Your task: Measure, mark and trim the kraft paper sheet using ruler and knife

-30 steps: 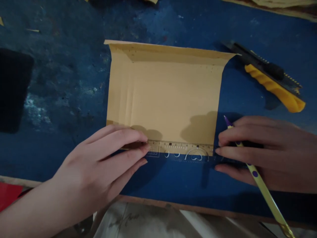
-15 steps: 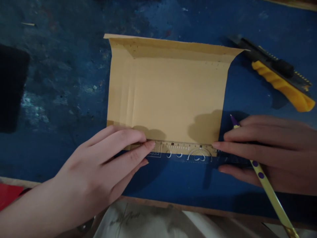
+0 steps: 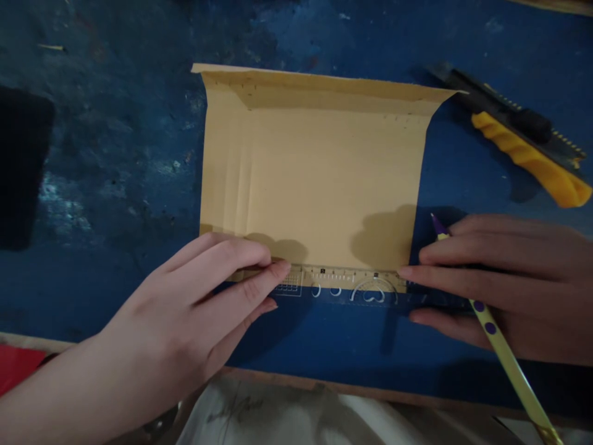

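Observation:
A sheet of tan paper [image 3: 324, 179] lies on the blue tabletop, its far edge folded up and creases running down its left side. Along its near edge rests a clear ruler [image 3: 343, 285] with cut-out shapes. My left hand [image 3: 222, 296] presses the ruler's left part with its fingertips, covering that end. At the right end, my right hand [image 3: 500, 278] touches the ruler with a finger. Between its fingers sits a yellow pencil [image 3: 509, 364] with purple dots, its purple tip pointing away from me, beside the paper.
A utility knife with a yellow grip [image 3: 532, 154] lies at the right, its front end near the paper's far corner. A dark object [image 3: 23, 167] is at the left edge. Something red [image 3: 18, 368] shows at the lower left, by the table's near edge [image 3: 296, 377].
Almost nothing differs. The paper, ruler and both hands hold their places, with only a very slight shift of the view.

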Demonstrator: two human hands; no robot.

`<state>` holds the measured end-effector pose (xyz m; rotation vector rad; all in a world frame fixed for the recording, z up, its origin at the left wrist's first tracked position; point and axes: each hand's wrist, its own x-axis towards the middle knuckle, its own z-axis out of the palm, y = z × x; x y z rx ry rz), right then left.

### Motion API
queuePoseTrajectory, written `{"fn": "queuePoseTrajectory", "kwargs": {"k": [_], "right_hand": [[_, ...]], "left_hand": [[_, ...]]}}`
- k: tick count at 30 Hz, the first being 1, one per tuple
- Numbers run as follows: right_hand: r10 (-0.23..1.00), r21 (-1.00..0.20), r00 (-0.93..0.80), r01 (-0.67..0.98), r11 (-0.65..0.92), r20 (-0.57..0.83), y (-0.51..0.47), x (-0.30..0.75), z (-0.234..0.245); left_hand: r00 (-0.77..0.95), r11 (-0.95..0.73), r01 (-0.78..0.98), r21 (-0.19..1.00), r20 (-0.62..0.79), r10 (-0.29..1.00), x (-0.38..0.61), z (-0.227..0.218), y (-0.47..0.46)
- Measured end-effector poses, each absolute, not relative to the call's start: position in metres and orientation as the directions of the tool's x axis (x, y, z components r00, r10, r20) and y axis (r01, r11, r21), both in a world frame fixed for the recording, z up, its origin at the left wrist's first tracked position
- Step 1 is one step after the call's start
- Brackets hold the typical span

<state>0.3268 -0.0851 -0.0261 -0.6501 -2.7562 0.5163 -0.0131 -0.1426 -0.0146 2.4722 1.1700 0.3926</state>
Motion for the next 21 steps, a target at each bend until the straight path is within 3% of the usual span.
{"fn": "queuePoseTrajectory", "kwargs": {"k": [21], "right_hand": [[0.471, -0.375, -0.866, 0.386, 0.843, 0.168, -0.0840, 0.3289, -0.0264]], "left_hand": [[0.572, -0.533, 0.690, 0.491, 0.081, 0.816, -0.0106, -0.0138, -0.1413]]}}
